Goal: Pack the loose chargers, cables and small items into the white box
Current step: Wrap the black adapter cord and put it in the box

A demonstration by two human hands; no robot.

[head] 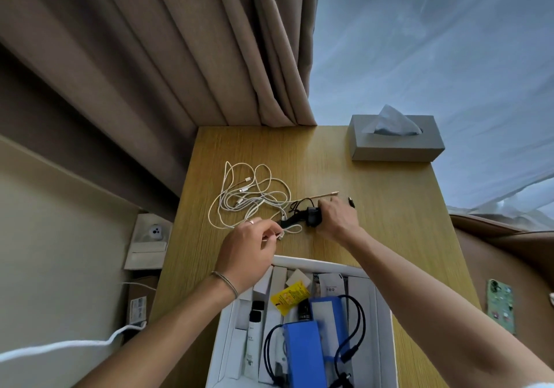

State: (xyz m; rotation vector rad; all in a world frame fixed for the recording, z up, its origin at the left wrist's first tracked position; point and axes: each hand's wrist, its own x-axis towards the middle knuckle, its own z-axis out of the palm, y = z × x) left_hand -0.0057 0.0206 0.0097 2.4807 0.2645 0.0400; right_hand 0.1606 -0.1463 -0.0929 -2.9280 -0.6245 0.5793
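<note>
Beyond the white box on the worktop, our left grip pinches the white cable end and our right grip holds the black charger; next we should probably lift both into the box.

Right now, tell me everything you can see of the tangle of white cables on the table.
The white cables lie in a loose, uncoiled tangle of overlapping loops on the wooden table, beyond the white box. They look thin and flexible, cream-white, perhaps braided. Several small plug ends show inside the tangle. The left hand pinches one end at the near edge. On the right the loops meet a black charger and its black lead, which the right hand grips. How many separate cables there are cannot be told.
</note>
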